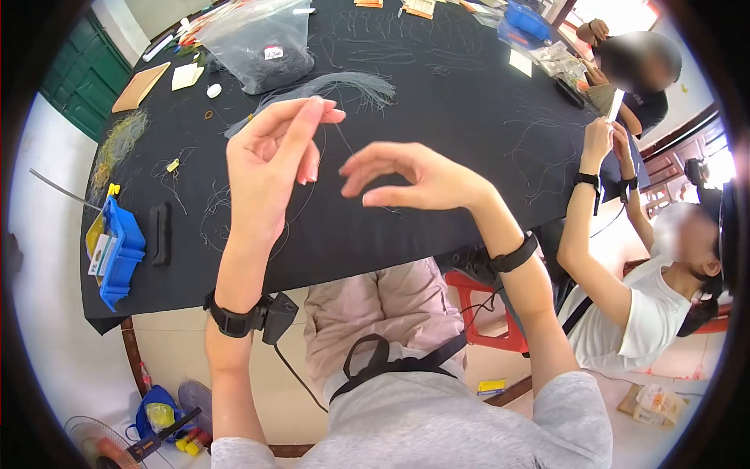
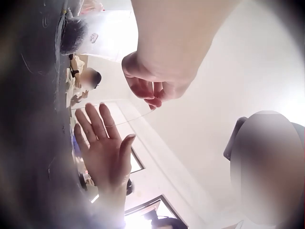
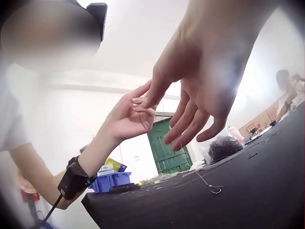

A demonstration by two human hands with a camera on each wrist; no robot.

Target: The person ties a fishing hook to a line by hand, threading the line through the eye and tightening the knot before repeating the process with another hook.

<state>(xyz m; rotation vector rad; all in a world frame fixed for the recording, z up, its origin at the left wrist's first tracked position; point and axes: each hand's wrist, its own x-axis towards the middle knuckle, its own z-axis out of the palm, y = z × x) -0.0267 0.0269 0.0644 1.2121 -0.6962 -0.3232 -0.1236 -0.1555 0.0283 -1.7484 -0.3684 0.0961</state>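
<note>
Thread (image 1: 344, 138): between your hands; probably light, bendy, slippery.
Left hand (image 1: 273, 148): your fingertips pinch it.
Right hand (image 1: 426, 178): your fingers spread apart; contact unclear.
Best hold: fingertip pinch along its loose stretch.

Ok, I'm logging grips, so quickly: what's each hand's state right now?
Left hand: closed, pinching a thin line.
Right hand: open, gripping nothing.
</note>
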